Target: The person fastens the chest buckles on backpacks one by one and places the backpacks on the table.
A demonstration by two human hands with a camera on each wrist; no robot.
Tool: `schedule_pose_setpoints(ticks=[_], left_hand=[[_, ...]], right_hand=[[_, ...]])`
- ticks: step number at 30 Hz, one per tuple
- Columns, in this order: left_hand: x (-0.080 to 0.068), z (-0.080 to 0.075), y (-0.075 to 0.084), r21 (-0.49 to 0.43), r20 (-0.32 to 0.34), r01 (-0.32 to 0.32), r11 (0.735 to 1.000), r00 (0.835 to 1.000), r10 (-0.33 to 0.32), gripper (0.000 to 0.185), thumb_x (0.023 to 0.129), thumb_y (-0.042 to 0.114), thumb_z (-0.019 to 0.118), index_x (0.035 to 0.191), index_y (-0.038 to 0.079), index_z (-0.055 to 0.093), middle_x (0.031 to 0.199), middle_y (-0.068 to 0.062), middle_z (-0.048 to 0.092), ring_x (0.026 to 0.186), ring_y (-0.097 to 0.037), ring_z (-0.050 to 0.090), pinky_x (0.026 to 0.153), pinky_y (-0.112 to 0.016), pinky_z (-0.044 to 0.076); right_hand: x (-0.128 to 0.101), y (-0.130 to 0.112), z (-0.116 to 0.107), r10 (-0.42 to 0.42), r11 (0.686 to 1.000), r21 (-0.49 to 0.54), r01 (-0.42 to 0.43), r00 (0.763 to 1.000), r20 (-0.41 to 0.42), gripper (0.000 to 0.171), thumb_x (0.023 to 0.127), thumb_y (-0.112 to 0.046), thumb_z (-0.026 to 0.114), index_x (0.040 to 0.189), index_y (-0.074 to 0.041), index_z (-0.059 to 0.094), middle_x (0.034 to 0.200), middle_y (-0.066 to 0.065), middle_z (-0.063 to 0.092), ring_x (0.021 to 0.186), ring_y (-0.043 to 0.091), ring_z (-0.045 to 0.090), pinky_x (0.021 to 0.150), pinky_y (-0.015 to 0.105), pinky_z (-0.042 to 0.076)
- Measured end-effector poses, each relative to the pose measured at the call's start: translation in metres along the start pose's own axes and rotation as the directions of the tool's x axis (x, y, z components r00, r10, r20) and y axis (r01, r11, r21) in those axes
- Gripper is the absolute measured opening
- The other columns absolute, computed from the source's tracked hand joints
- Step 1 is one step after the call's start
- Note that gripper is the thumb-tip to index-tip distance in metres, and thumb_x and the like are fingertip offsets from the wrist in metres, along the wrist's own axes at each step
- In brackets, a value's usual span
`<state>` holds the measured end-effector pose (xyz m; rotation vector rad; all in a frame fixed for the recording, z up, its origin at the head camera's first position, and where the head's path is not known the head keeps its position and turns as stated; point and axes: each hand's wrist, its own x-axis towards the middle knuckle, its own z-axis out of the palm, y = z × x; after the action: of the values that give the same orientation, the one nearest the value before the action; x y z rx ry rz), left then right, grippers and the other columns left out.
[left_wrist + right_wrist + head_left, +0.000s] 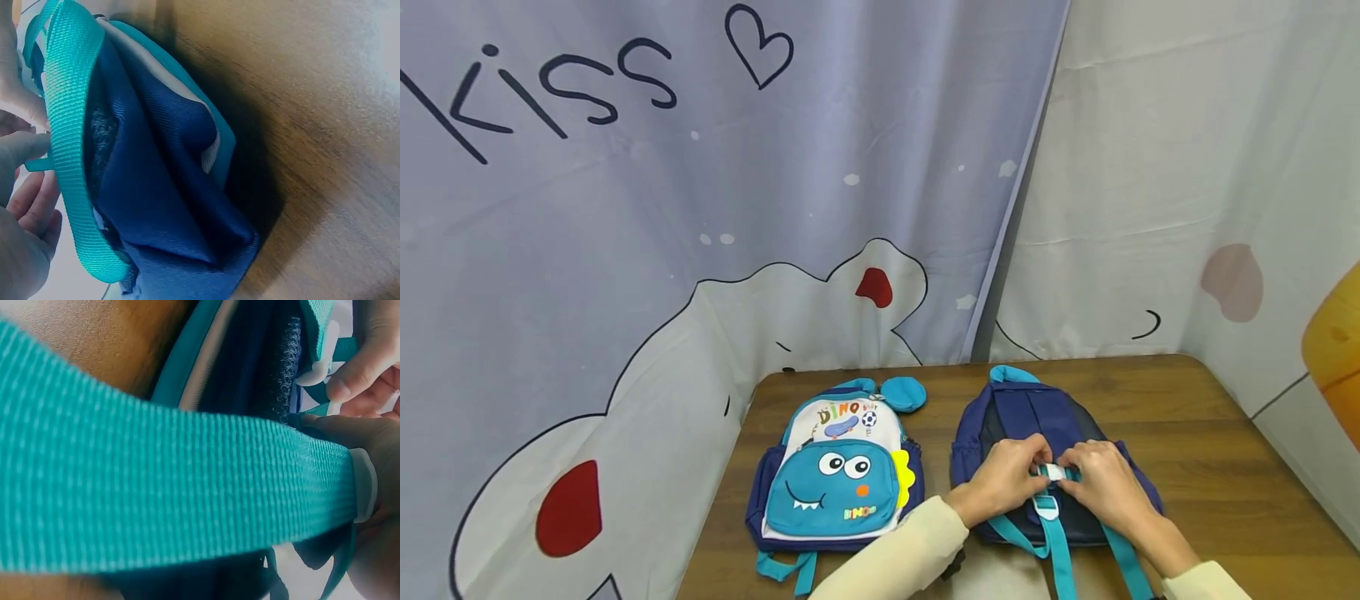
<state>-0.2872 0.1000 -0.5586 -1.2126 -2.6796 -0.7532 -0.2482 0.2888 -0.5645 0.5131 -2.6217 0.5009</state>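
Dino-face backpack (831, 500) on wooden table (1210, 442); lavender curtain (820, 183) behind, "kiss" lettering (576, 89).

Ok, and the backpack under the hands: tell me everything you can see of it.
The backpack lies on the wooden table, its strapped back facing up. It is navy, with a dark back panel, a teal top handle and teal, woven-looking straps. The left hand and right hand pinch one strap at a white buckle, hiding part of the back.

Left hand (1009, 473), right hand (1103, 482) close together, both curled, pinching.
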Motion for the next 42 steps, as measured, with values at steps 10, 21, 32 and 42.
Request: schedule_pose_setpoints(ticks=[10, 21, 32, 42], left_hand=[[-0.005, -0.001, -0.007, -0.002, 0.022, -0.008, 1.0, 1.0, 0.008, 0.021, 0.088, 0.028, 0.074, 0.103, 0.024, 0.06, 0.09, 0.013, 0.064, 0.078, 0.008, 0.054, 0.065, -0.002, 0.039], [-0.026, -0.034, -0.052, 0.111, 0.035, 0.035, 0.993, 0.999, -0.039, 0.01, 0.091, 0.036, 0.069, 0.094, 0.029, 0.064, 0.081, 0.022, 0.058, 0.073, 0.007, 0.052, 0.067, -0.01, 0.04], [-0.042, -0.058, -0.076, 0.164, 0.069, 0.084, 0.983, 0.993, -0.096, 0.011, 0.094, 0.019, 0.063, 0.099, 0.028, 0.068, 0.093, 0.017, 0.068, 0.085, 0.002, 0.061, 0.089, -0.029, 0.046], [-0.05, -0.076, -0.096, 0.183, 0.103, 0.164, 0.969, 0.977, -0.185, 0.022, 0.09, 0.008, 0.061, 0.101, 0.025, 0.07, 0.096, 0.015, 0.07, 0.092, -0.004, 0.063, 0.087, -0.035, 0.042]], right_hand=[[-0.004, -0.003, -0.002, 0.034, 0.999, -0.014, -0.034, 0.999, 0.026, 0.037, 0.061, -0.023, 0.092, 0.093, -0.019, 0.074, 0.079, -0.011, 0.065, 0.076, 0.011, 0.056, 0.073, 0.042, 0.04], [0.006, -0.025, -0.001, 0.017, 0.986, 0.165, -0.03, 0.997, 0.08, 0.038, 0.074, -0.029, 0.085, 0.11, -0.023, 0.073, 0.106, -0.01, 0.068, 0.101, 0.016, 0.057, 0.082, 0.046, 0.037], [0.013, -0.063, 0.024, 0.026, 0.966, 0.258, -0.029, 1.0, 0.014, 0.026, 0.081, -0.03, 0.08, 0.105, -0.023, 0.073, 0.103, -0.013, 0.069, 0.103, 0.012, 0.055, 0.09, 0.048, 0.034], [0.023, -0.091, 0.039, 0.009, 0.955, 0.295, -0.012, 1.0, 0.012, 0.027, 0.082, -0.031, 0.079, 0.107, -0.023, 0.073, 0.104, -0.015, 0.068, 0.105, 0.011, 0.055, 0.09, 0.046, 0.037]])
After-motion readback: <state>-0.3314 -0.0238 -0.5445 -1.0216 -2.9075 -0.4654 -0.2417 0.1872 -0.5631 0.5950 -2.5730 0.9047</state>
